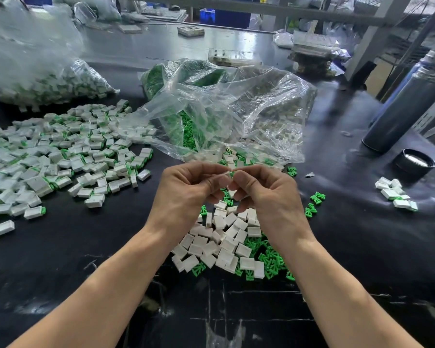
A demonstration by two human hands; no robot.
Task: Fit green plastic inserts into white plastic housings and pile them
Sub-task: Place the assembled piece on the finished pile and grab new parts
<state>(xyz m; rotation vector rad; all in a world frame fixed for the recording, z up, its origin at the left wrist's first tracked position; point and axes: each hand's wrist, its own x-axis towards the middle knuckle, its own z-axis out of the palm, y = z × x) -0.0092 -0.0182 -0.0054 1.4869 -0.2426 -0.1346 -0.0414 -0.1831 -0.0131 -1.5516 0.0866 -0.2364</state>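
Observation:
My left hand (186,189) and my right hand (266,194) meet fingertip to fingertip above the table's middle. Between them my left fingers pinch a white housing (224,173), and my right fingers pinch a green insert (232,174) against its end; both parts are blurred and mostly hidden. Below the hands lies a heap of loose white housings (224,242) mixed with green inserts (269,259). To the left spreads a wide pile of assembled pieces (68,156), white with green ends.
An open clear bag (231,114) of green and white parts lies just behind the hands. Another full bag (35,71) sits far left. A dark flask (409,104) and its cap (414,163) stand at right, beside a few housings (394,194). The table (86,247) is black.

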